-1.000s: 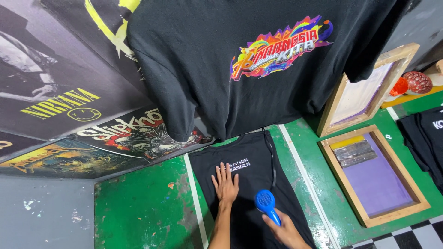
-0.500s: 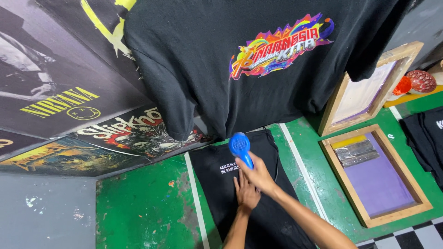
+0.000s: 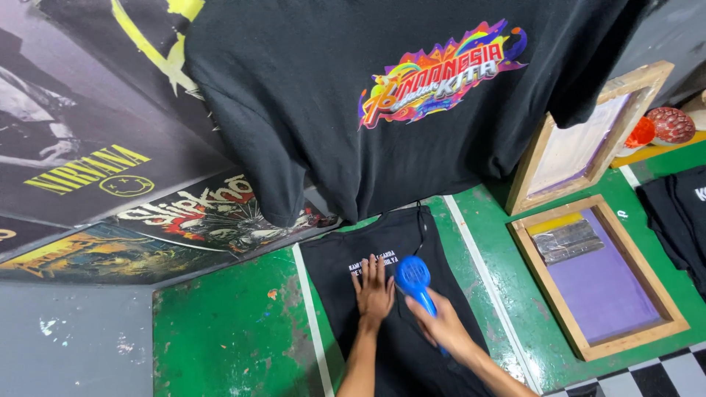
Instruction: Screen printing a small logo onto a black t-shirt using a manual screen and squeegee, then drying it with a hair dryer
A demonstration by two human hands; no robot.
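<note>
The drying of the small white print was judged to be in hand: the black shirt (image 3: 397,294) lay flat on the green bench (image 3: 228,331), pressed by the open left hand (image 3: 374,288), while the blue hair dryer (image 3: 416,283) was gripped in the right hand (image 3: 445,327). Slow passes close over the print seemed called for next.

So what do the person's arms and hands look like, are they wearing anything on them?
Both arms are bare as far as the picture shows: no sleeves, no gloves. The left hand and the right hand show no rings, and no watch or bracelet shows at either wrist. The forearms are slim and come in from the bottom edge of the picture, so anything worn higher up is out of view.
</note>
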